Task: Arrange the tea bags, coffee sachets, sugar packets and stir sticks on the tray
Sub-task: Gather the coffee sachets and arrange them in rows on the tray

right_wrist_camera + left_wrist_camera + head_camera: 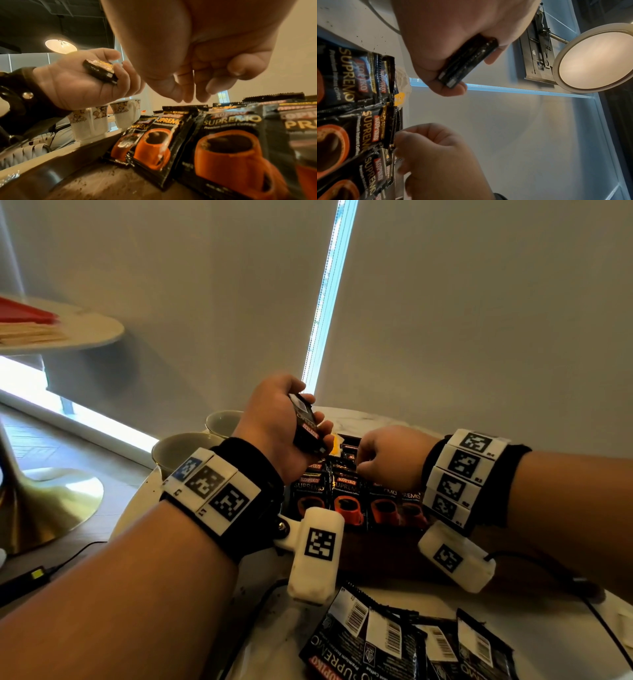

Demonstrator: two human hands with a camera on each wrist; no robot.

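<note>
Your left hand [284, 426] is raised above the far left part of the tray [380, 549], its fingers [126, 75] and thumb curled round a small stack of black coffee sachets [306, 424] — you hold them edge-on, gripped across their width. Your right hand [390, 457] hangs low over the middle of the tray, its fingers [187, 86] bent downward and drawn close together, tips just above the top edges of the sachets below; from the pictures it is not clear whether they pinch anything.

On the dark wooden tray, a row of coffee sachets [346, 498] lies face up and overlapping, each showing an orange cup, running from the tray's left side toward its right. Behind that row, toward the tray's far edge, more sachets lie, and a yellow packet [337, 445] peeks out near the far left.

At the near edge of the pale worktop [387, 419], in front of the tray, loose sachets [404, 642] lie face down with their barcodes up. Two white cups [191, 446] with patterned rims stand on the worktop just beyond the tray's left side — close together. A black cable [599, 621] trails across the worktop's near right corner.
</note>
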